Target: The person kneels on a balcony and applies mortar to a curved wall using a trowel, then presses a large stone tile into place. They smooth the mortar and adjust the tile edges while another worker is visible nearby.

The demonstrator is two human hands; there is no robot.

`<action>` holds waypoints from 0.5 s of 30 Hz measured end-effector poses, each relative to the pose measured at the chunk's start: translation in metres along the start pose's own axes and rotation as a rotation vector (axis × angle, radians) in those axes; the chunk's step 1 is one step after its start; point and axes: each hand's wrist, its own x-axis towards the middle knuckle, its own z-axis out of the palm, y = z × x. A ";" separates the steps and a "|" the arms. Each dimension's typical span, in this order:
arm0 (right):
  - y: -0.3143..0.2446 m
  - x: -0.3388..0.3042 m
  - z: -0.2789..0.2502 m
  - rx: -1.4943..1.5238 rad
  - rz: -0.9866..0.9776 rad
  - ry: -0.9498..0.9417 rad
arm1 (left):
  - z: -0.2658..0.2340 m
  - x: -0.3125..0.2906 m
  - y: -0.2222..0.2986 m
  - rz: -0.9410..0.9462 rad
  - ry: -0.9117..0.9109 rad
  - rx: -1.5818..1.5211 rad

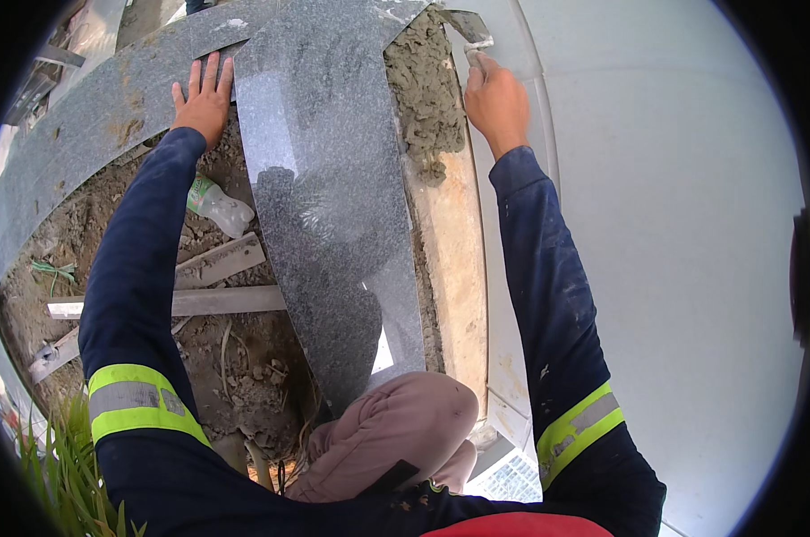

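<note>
Fingers (477,64) grip one trowel (466,27) beside two granite slabs (333,197).

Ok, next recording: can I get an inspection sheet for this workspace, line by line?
Surface: polished grey stone slab lying over a dirt bed, wet mortar along its right edge.
Job's things: trowel at the mortar's top end.
Clutter: plastic bottle, wooden strips and roots on the dirt.
Hands: left hand flat at the slab's left edge, where it meets another grey stone strip; right hand closed on the trowel.
Cables: nothing seen.
Surroundings: pale smooth paving on the right, grass bottom left.
</note>
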 end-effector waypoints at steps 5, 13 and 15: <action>0.007 0.022 0.032 -0.080 0.003 -0.056 | 0.005 0.003 -0.001 0.004 0.021 -0.052; 0.015 0.020 0.068 -0.023 -0.038 -0.065 | 0.003 -0.001 0.000 0.002 0.039 -0.048; 0.018 0.020 0.074 -0.059 -0.068 -0.094 | 0.001 -0.001 0.000 -0.004 0.025 -0.036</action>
